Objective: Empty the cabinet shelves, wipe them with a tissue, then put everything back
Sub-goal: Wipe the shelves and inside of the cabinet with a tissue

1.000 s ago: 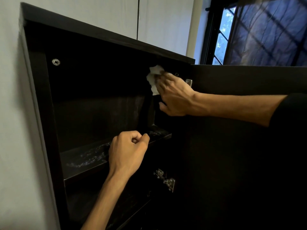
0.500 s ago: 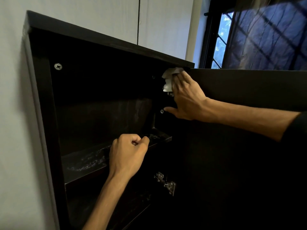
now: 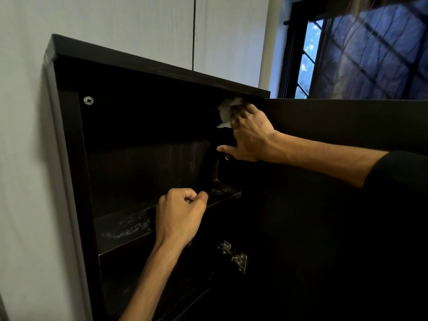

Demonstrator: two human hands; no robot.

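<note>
A dark wall cabinet stands open, its upper compartment bare inside. My right hand presses a crumpled white tissue against the inner right wall, just under the cabinet's top panel. The thumb is spread downward near a small metal stud. My left hand is a closed fist resting on the front edge of the shelf, which shows pale smears. Nothing shows inside that fist.
The open cabinet door fills the right side, with a metal hinge below the shelf. A screw head sits in the upper left back panel. A barred window lies behind; a pale wall is at left.
My right hand with the tissue went right to the top corner by the door, then came back left a little, staying under the top panel. My left fist stayed on the shelf edge.
</note>
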